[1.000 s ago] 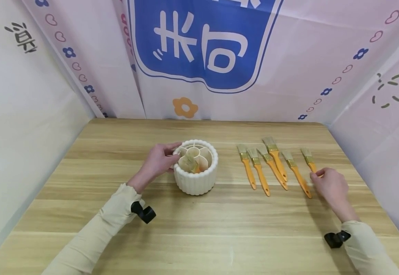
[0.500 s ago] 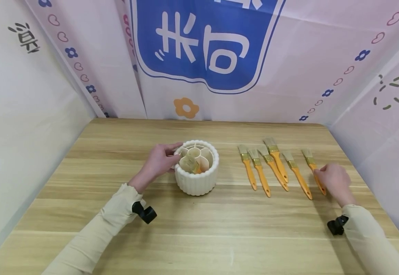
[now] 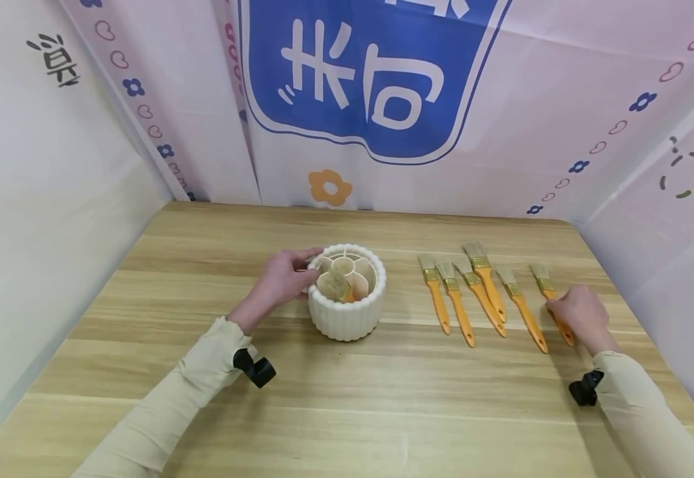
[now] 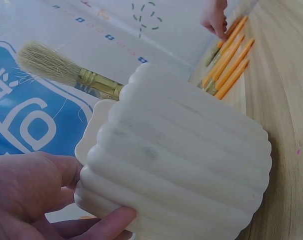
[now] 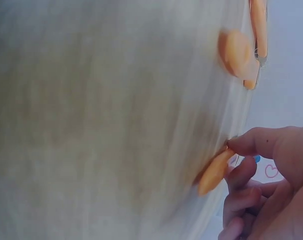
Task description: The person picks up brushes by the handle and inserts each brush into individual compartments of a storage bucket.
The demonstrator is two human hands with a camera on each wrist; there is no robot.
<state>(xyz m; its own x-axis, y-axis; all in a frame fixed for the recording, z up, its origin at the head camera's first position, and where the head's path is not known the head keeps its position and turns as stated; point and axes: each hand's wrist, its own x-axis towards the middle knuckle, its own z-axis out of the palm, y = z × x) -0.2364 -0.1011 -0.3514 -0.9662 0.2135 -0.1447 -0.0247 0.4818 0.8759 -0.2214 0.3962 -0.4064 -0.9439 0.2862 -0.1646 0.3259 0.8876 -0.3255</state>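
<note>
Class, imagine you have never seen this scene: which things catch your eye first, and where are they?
A white ribbed ceramic holder stands mid-table with one bristle brush inside, and the left hand grips its rim. To its right lies a row of orange-handled paintbrushes on the light wooden table, where the right hand pinches the outermost brush. Behind hangs a big blue sign with white characters.

Your left hand (image 3: 281,282) sits against the left side of the holder (image 3: 347,312), which stands mid-table (image 3: 347,411) with one brush (image 3: 339,285) in it. Right of the holder lies a row of brushes (image 3: 478,292); your right hand (image 3: 580,315) seems to touch the rightmost brush (image 3: 552,302).
</note>
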